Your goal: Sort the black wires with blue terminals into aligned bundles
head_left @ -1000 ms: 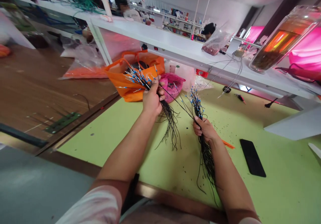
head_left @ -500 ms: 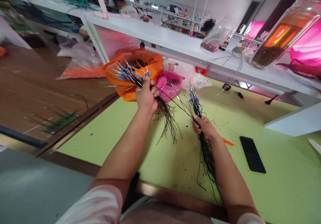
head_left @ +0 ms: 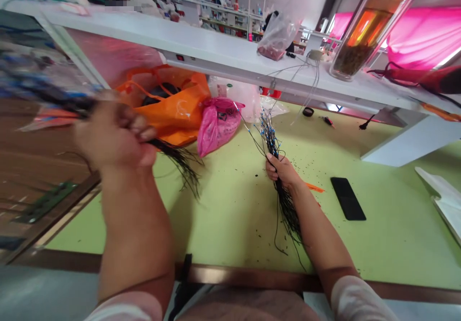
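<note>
My left hand (head_left: 115, 136), smeared by motion, is closed around a bundle of thin black cords (head_left: 182, 160) and raised at the left, nearer the camera. The bundle's blue-and-silver ends blur out past the hand to the upper left, while loose black ends hang to its right. My right hand (head_left: 283, 170) grips a second bundle of black cords (head_left: 288, 210) over the green table (head_left: 223, 215). Blue and silver tips fan out above its fingers, and the tails trail down beside the forearm. One or two strands stick out to the left of that bundle.
An orange bag (head_left: 180, 114) and a pink plastic bag (head_left: 219, 126) stand at the back. A black phone (head_left: 348, 198) lies right of my right arm. On the white shelf (head_left: 216, 42) stands a glass bottle of amber liquid (head_left: 370, 33). Dark scraps dot the table.
My left hand has swung left and closer to the camera with its cord bundle, away from the right one. A strand that ran between the hands has come apart from the left hand.
</note>
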The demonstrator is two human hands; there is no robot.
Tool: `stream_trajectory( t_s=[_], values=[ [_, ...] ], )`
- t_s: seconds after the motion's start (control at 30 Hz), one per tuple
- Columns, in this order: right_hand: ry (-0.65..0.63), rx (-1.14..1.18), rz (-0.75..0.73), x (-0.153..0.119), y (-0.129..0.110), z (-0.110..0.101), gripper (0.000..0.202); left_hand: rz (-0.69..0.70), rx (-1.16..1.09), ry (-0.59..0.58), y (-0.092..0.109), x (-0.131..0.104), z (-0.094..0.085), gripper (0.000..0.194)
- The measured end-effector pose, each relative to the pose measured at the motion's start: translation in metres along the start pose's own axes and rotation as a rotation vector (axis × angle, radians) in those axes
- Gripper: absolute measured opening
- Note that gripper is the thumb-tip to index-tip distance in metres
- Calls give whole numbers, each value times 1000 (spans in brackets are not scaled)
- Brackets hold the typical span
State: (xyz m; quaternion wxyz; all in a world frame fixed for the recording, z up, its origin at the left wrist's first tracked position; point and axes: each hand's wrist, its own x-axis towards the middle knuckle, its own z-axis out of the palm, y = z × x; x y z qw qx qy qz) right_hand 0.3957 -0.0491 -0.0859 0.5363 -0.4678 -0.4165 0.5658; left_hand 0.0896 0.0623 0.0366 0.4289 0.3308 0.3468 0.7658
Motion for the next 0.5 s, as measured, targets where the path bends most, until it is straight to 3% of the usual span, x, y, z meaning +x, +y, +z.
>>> stream_trajectory(
  t_s=[0.07, 0.17, 0.3, 0.37, 0.5],
  values=[
    [-45, -6, -2, -2, -2, 5, 71, -158, -4, -63, -18, -21, 21, 30],
    [-99, -27, 16, -5, -3, 11, 70, -398, 23, -217, -50, -48, 47, 42],
    [-127, -72, 50, -4, -1, 14, 70, -462, 18, -418, -74, -64, 58, 52],
    [-106, -103, 43, -3, 2, 12, 69, -420, -4, -409, -71, -61, 57, 49],
    [25, -122, 8, 3, 11, 4, 68, -243, -89, -191, -34, -36, 45, 36]
  ],
)
